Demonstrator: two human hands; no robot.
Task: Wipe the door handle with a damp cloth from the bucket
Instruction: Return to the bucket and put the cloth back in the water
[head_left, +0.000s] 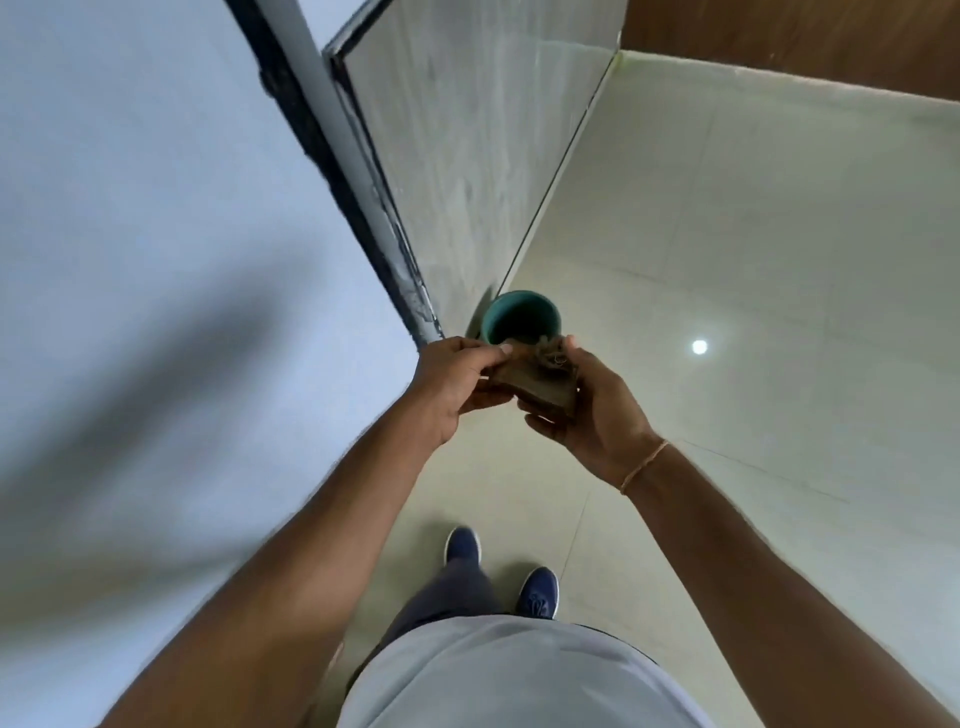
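Brown cloth (540, 376) sits bunched up between both hands, out in front of the person's chest. The left hand (457, 387) pinches one end and the right hand (597, 402) curls tight around the other (a thin band is on that wrist). Just past the hands, a teal bucket (521, 318) stands on the pale tiled floor (753, 291) beside the glass door (467, 156).

The near rim of the bucket (520, 317) is lying hidden behind the cloth (537, 376) and both hands' fingers. Above the bucket, the door (467, 156) is running off the top edge, its handle nowhere showing.
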